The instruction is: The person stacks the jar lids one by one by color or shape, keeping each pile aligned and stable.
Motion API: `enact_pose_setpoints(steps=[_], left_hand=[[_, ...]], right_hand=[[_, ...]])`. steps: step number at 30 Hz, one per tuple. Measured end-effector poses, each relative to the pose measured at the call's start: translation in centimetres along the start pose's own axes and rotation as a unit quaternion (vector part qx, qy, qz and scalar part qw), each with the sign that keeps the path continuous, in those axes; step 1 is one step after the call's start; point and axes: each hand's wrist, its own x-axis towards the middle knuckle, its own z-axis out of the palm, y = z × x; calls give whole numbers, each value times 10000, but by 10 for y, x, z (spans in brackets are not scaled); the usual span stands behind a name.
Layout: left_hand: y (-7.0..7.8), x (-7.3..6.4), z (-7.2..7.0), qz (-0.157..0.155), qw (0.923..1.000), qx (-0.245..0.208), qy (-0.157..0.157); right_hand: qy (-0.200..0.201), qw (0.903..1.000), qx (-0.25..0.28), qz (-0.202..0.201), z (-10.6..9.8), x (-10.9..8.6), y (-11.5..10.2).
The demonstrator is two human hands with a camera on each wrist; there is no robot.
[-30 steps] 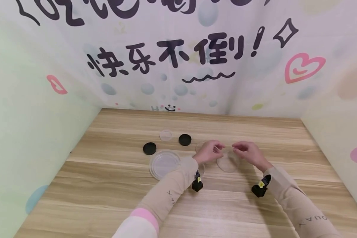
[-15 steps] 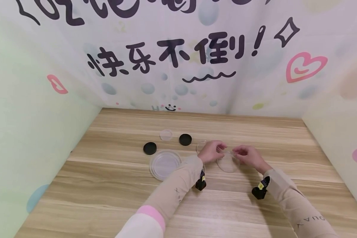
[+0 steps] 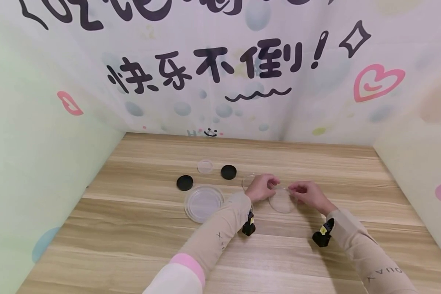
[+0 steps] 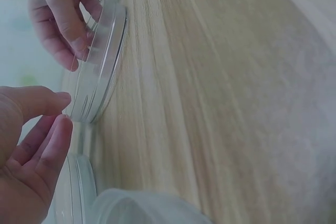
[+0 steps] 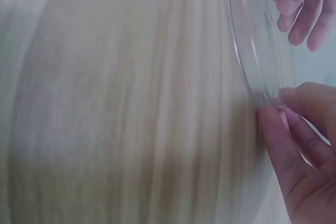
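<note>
A clear round petri dish (image 3: 282,201) lies on the wooden table between the two hands. My right hand (image 3: 310,194) pinches its rim at the right, thumb on top and fingers below, as the right wrist view shows. At the dish's far left edge, my left hand (image 3: 261,188) has its thumb and fingertips closed on the rim. In the left wrist view the petri dish (image 4: 100,66) stands out as shallow, with stacked rims like a lid over a base. Another clear dish (image 3: 248,181) is partly hidden behind my left hand.
Left of the forearm lies a wider clear dish (image 3: 203,204). Beyond it are a black round disc (image 3: 185,183), a second black disc (image 3: 228,172) and a small clear disc (image 3: 205,166). A printed cloth wall (image 3: 213,118) closes off the table's back.
My right hand has moved in and down to the dish's rim and now pinches it. My left hand has shifted slightly right; the other discs have stayed put.
</note>
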Motion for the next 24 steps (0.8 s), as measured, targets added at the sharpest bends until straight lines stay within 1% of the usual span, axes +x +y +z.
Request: enact_pose_setpoints(steps=[7, 17, 21, 23, 24], left_hand=[[0, 0, 3, -166, 9998, -83, -122], [1, 2, 7, -178, 9995, 199, -153], [3, 3, 8, -280, 9990, 297, -178], [4, 5, 9, -377, 9985, 313, -231], [1, 7, 11, -388, 9983, 342, -262]], right_hand=[[-5, 10000, 25, 7, -3, -2, 4], [50, 9999, -129, 41, -8, -5, 7], [79, 9998, -108, 143, -9, -6, 8], [104, 9997, -37, 211, -10, -7, 8], [108, 9997, -7, 228, -10, -7, 8]])
